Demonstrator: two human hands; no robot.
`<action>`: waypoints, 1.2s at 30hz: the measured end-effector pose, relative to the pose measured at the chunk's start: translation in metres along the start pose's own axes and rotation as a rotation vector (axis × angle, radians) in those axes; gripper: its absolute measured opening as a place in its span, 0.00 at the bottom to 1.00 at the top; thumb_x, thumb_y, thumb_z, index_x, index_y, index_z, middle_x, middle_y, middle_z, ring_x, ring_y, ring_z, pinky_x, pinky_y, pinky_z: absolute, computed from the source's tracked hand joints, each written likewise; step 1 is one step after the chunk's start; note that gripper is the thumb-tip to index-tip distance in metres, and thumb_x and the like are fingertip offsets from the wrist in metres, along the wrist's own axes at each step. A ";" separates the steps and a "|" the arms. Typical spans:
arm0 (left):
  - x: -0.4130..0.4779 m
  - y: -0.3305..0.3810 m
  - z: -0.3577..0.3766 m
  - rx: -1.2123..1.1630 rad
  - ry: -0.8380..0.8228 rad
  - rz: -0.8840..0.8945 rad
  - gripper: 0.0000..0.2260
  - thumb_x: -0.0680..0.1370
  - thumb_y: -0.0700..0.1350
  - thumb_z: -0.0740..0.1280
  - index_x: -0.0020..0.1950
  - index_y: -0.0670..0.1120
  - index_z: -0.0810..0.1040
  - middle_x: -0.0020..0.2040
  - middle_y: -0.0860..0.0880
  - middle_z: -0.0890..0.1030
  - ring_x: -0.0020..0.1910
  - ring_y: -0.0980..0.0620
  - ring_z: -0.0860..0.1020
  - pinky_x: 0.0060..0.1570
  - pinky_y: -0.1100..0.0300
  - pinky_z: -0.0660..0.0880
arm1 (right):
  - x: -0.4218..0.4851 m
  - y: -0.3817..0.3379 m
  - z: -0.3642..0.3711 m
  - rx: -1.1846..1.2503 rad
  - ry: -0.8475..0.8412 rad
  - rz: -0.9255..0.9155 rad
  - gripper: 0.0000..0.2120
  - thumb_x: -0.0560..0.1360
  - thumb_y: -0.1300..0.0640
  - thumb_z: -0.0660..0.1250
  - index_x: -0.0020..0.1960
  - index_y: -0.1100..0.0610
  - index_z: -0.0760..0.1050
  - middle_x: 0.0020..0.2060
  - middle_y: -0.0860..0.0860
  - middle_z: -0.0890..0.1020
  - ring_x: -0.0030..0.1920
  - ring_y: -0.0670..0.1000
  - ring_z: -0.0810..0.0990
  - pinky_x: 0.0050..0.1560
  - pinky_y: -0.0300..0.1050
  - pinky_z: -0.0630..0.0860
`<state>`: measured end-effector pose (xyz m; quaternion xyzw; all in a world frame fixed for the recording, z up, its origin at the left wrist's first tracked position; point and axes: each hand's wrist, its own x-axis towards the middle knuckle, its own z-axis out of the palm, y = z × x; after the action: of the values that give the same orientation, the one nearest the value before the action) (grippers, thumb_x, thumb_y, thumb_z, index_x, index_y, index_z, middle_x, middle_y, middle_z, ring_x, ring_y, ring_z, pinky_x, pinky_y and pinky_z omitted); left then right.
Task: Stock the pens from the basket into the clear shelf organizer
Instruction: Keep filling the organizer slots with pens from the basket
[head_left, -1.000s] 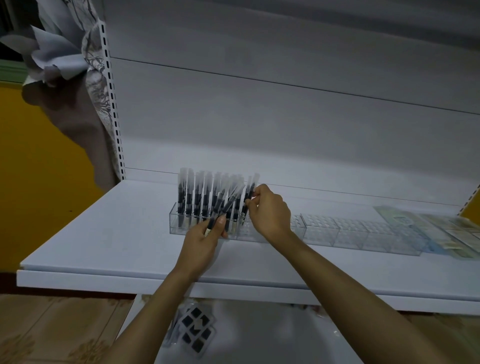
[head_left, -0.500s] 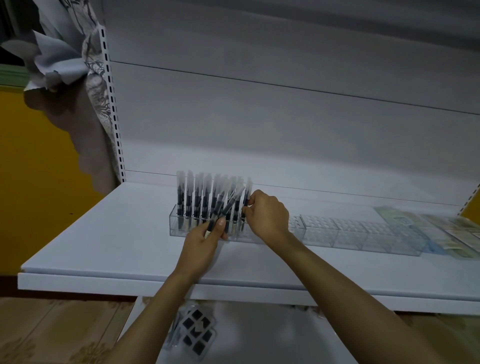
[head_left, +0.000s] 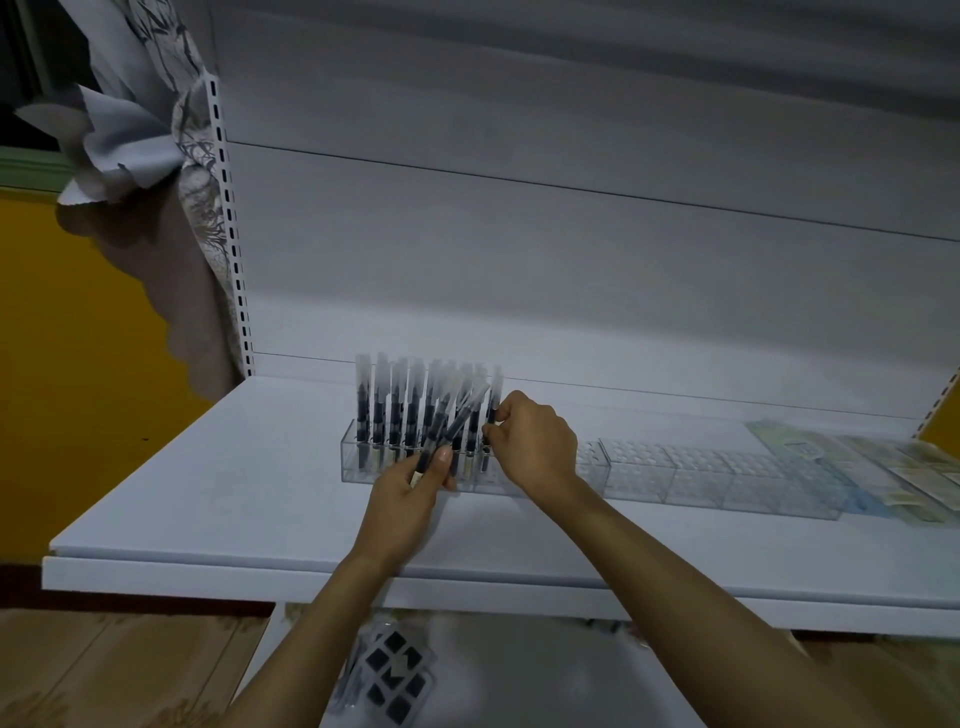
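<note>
A long clear shelf organizer (head_left: 696, 475) lies across the white shelf (head_left: 234, 499). Its left end holds several upright pens (head_left: 384, 410) with dark barrels and frosted caps. My left hand (head_left: 410, 493) grips a small bundle of pens (head_left: 457, 418) that slants up to the right in front of the standing ones. My right hand (head_left: 535, 441) pinches one upright pen (head_left: 492, 405) at the right edge of the filled rows, its lower end down in the organizer. The basket is out of sight.
Flat packaged goods (head_left: 904, 467) lie on the shelf at the far right. A packet with black squares (head_left: 392, 673) sits on the lower shelf below my arms. A perforated shelf upright (head_left: 231, 249) and hanging cloth (head_left: 156, 156) stand at the left.
My right hand has lowered the single pen from above the rows down into a slot. My left hand has kept its bundle almost still.
</note>
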<state>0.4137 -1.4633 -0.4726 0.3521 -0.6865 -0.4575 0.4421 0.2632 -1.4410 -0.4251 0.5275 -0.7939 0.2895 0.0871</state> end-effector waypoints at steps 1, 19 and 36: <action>0.000 0.000 0.000 -0.005 0.001 -0.004 0.18 0.78 0.57 0.59 0.37 0.45 0.77 0.24 0.62 0.75 0.27 0.66 0.72 0.35 0.62 0.65 | 0.001 0.001 0.001 0.010 -0.005 0.005 0.11 0.78 0.52 0.63 0.57 0.57 0.75 0.49 0.53 0.83 0.49 0.55 0.80 0.43 0.44 0.72; -0.004 0.001 0.004 0.176 -0.228 0.091 0.21 0.77 0.60 0.56 0.33 0.48 0.77 0.26 0.61 0.77 0.28 0.64 0.74 0.34 0.63 0.65 | -0.073 -0.002 -0.003 1.174 -0.247 0.306 0.06 0.77 0.55 0.67 0.50 0.56 0.80 0.42 0.52 0.84 0.39 0.47 0.83 0.38 0.41 0.79; 0.005 -0.013 0.003 0.022 -0.159 0.088 0.21 0.77 0.58 0.58 0.38 0.45 0.81 0.23 0.52 0.74 0.25 0.58 0.72 0.30 0.70 0.67 | -0.068 0.001 -0.002 1.354 -0.069 0.401 0.02 0.76 0.61 0.69 0.45 0.59 0.77 0.38 0.51 0.85 0.39 0.48 0.83 0.40 0.43 0.81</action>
<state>0.4100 -1.4708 -0.4840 0.2890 -0.7393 -0.4565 0.4019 0.2909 -1.3861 -0.4536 0.3181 -0.5236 0.7133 -0.3405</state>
